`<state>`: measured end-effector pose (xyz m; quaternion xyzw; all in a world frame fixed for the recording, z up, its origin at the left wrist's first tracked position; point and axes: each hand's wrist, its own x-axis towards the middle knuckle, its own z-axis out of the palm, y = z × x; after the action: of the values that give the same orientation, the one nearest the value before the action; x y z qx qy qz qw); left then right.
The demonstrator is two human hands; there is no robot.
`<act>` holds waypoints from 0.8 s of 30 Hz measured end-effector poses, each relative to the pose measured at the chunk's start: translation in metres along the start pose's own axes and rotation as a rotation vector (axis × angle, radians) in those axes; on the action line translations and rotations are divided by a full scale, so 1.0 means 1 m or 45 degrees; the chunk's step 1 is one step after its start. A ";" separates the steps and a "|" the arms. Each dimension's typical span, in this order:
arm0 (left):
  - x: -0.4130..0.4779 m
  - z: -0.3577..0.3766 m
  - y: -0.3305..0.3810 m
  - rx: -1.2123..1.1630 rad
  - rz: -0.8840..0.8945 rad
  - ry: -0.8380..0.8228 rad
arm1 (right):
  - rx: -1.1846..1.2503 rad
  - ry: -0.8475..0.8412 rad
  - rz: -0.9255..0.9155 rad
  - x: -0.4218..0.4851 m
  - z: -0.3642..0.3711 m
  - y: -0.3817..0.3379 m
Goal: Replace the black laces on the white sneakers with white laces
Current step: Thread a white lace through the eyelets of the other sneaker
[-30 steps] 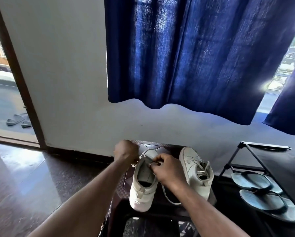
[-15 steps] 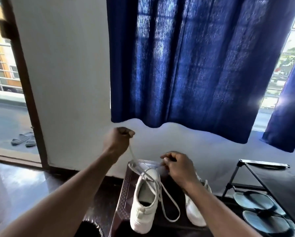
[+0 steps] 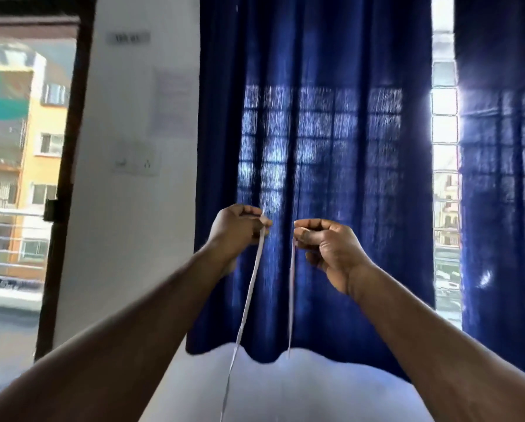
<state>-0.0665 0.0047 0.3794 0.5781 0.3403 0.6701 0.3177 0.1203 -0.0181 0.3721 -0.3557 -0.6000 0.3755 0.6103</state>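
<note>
Both my hands are raised in front of the blue curtain, each pinching one end of a white lace (image 3: 249, 296). My left hand (image 3: 235, 229) holds the left strand, which runs down and out of the bottom of the view. My right hand (image 3: 328, 248) holds the right strand, which hangs straight down to about the curtain's hem. The two strands hang side by side, a little apart. The white sneakers are out of view below the frame.
A blue curtain (image 3: 316, 147) covers the barred window straight ahead, with a second curtain panel (image 3: 501, 178) at the right. A white wall (image 3: 127, 208) with a switch plate (image 3: 136, 161) stands to the left, beside an open doorway (image 3: 20, 178) onto a balcony.
Both hands have risen from the sneaker on the stool, drawing the white lace ends up high. The view has tilted up, so the sneakers, stool and shoe rack have dropped out of sight.
</note>
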 end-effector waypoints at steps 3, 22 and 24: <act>0.006 0.015 0.040 -0.045 0.051 -0.020 | -0.013 -0.018 -0.061 0.006 0.004 -0.029; -0.078 -0.005 -0.076 0.156 -0.439 -0.055 | -0.470 -0.030 0.229 -0.072 -0.003 0.113; -0.101 -0.011 -0.105 0.210 -0.505 -0.048 | -0.555 -0.040 0.285 -0.092 -0.004 0.147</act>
<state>-0.0613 -0.0195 0.2352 0.5364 0.4950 0.5534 0.4012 0.1194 -0.0310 0.1997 -0.5373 -0.6332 0.3078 0.4643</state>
